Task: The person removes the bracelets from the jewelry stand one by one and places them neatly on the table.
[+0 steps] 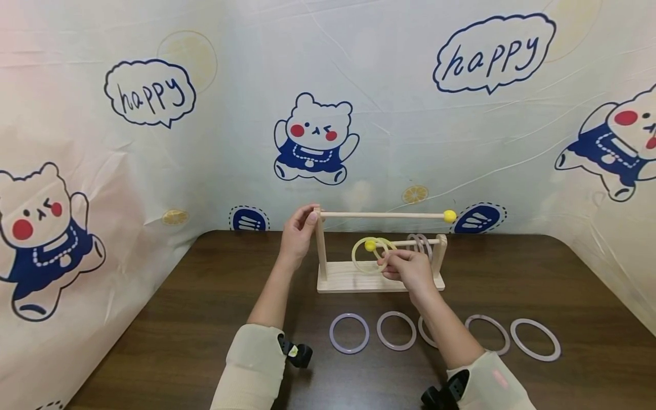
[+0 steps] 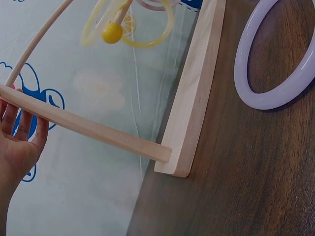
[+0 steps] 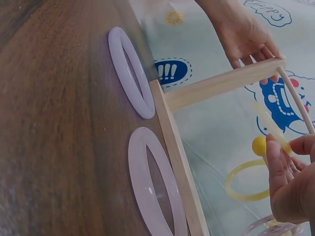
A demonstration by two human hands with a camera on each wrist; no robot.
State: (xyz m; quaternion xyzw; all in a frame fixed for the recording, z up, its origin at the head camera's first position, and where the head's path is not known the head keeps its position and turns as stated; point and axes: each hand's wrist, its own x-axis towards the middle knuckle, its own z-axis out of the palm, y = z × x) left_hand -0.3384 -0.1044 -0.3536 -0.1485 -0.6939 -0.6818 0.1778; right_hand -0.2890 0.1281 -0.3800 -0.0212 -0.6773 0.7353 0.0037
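A wooden stand (image 1: 338, 279) has a long upper rod (image 1: 384, 215) and a shorter lower rod (image 1: 404, 243), each tipped with a yellow ball. My left hand (image 1: 297, 236) grips the top of the left post (image 2: 88, 127), thumb in front and fingers behind. With thumb and fingers, my right hand (image 1: 410, 270) pinches a yellow ring (image 3: 269, 123) by the lower rod's ball (image 3: 259, 146). Whether that ring is around the rod I cannot tell. Another yellow ring (image 3: 230, 179) hangs on the lower rod, and pale pinkish rings (image 1: 427, 246) hang farther along it.
A row of rings lies on the dark table (image 1: 215, 353) in front of the stand: a purple ring (image 1: 331, 333), several pale pinkish ones and a whitish ring (image 1: 514, 331) at the right. My right forearm partly covers one. A printed cloth (image 1: 389, 74) hangs behind.
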